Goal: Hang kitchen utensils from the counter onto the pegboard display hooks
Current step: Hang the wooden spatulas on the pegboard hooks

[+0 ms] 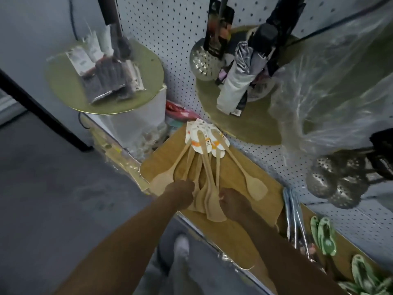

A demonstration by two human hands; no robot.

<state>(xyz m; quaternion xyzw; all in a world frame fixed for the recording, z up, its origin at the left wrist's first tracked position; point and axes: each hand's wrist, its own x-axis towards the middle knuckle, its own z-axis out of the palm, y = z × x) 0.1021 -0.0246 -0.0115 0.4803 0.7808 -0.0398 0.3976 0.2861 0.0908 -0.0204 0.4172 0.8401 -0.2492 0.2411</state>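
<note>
Progress: early. Wooden spatulas (204, 167) lie fanned on the counter (270, 184) below the pegboard (170, 39), none of them hung. Left hand (180, 194) and right hand (231, 204), fingers curled, appear to gather the blade ends; exact grasp unclear. Skimmers (338, 188) hang already.
</note>
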